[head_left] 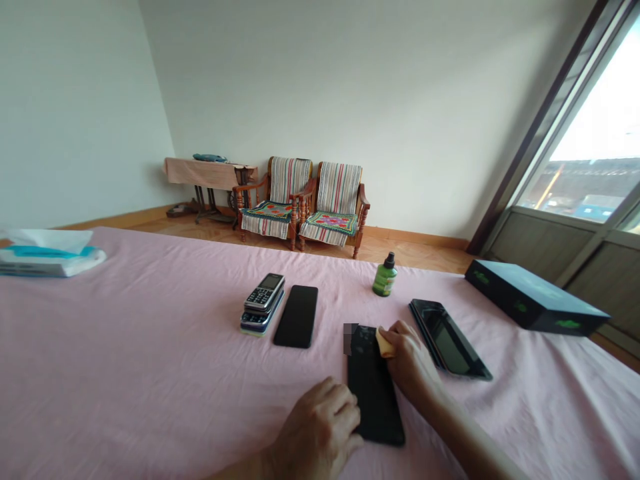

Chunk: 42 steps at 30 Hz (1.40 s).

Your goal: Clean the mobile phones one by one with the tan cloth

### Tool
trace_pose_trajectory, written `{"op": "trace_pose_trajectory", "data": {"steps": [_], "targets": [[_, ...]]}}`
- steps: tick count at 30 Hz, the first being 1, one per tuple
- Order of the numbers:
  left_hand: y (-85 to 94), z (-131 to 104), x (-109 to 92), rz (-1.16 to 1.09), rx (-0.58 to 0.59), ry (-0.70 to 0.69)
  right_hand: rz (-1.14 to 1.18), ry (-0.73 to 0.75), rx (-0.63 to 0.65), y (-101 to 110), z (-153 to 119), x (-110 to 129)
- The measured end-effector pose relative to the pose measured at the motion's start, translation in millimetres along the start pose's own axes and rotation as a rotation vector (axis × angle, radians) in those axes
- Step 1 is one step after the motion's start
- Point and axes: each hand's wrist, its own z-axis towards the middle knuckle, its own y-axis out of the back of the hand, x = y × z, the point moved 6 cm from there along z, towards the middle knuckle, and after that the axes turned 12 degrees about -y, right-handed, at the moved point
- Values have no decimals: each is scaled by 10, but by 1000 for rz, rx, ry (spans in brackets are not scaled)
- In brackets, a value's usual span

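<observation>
A black tablet (375,400) lies on the pink cloth (150,373), its far part marked with whitish spots. My left hand (323,423) grips the tablet's left edge near its lower corner, fingers bent. With closed fingers, my right hand (406,350) holds a small yellow cloth (385,343) against the tablet's upper right edge. To the left lie a black smartphone (297,316) and a stack of keypad phones (265,297). Right of my right hand is a pile of dark tablets (453,340).
A green spray bottle (385,277) stands beyond the tablet. A black box (535,297) is at the right, a tissue pack (53,257) at the far left. Two wooden chairs (333,193) and a small covered table (205,175) stand by the wall.
</observation>
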Motion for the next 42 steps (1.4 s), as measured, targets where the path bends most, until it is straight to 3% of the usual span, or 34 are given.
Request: {"op": "trace_pose_trajectory", "data": {"steps": [4,9,16,24,28,31,42], "targets": [[-9,3,-3,10,-10,-25,10,47,-10,16,-81,131],[-38,1,37,-18,21,0,175,190,79,-116,-203,429],[-18,-3,50,-50,0,3,64,65,-44,-53,-87,201],[-59,-18,75,-81,43,58,182,176,60,-79,-276,385],[-19,-15,47,-59,4,39,75,68,-45,-48,-136,206],[4,-11,26,-34,-5,25,31,61,-37,-62,-31,159],[-9,-31,54,6,13,5,104,229,53,-178,108,473]]}}
